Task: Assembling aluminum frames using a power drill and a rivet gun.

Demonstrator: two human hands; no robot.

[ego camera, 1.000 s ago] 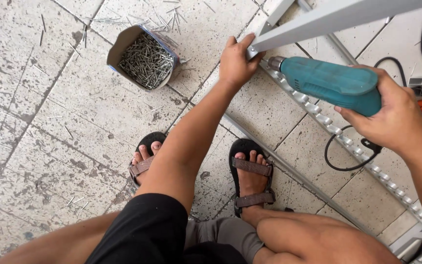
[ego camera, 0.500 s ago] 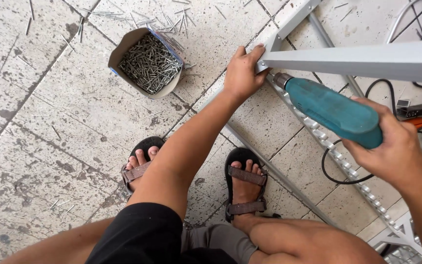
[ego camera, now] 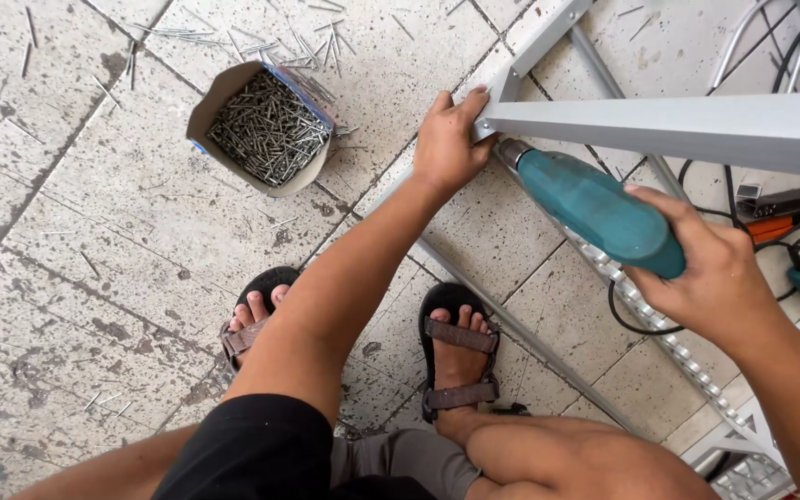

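Grey metal bar meets drill at its left end

Grey metal bar (ego camera: 696, 130) runs level across upper right, long axis left to right, above the tiled floor (ego camera: 94, 278). Left hand (ego camera: 451, 143) clamps its near end, fingers wrapped at the corner. Teal drill (ego camera: 594, 208) angles up-left, tip just under that end, beside the left hand. Right hand (ego camera: 706, 268) grips drill's rear, closed. Box of screws (ego camera: 266, 130) sits well left.

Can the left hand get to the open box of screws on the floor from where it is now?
Probably yes. The left hand grips the grey metal frame, and the box of screws stands open beside it, with only bare floor tiles between them; it must let go first.
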